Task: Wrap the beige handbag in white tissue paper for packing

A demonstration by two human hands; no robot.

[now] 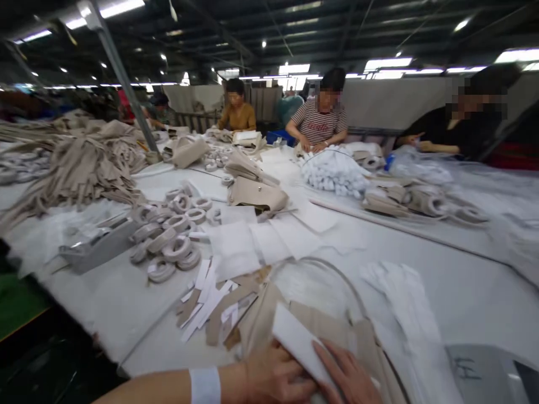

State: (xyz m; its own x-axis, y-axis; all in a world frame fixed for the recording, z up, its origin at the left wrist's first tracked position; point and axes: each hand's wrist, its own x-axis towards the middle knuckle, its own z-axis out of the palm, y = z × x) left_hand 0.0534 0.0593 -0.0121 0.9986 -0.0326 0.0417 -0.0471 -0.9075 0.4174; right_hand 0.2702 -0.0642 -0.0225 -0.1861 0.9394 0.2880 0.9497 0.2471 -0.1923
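Note:
Both my hands sit at the bottom edge of the view on a stack of beige flat pieces (332,331). My left hand (273,376), with a white band on its wrist, grips the near end of a white paper strip (297,342). My right hand (347,373) lies on the same strip with its fingers stretched along it. Just left of the stack lie loose white strips and brown cardboard bits (214,306).
Several beige tape rolls (168,235) and a grey tray (99,247) lie at left. White sheets (261,241), beige bags (256,193) and a heap of beige straps (80,165) cover the long white table (471,292). Three people work on the far side.

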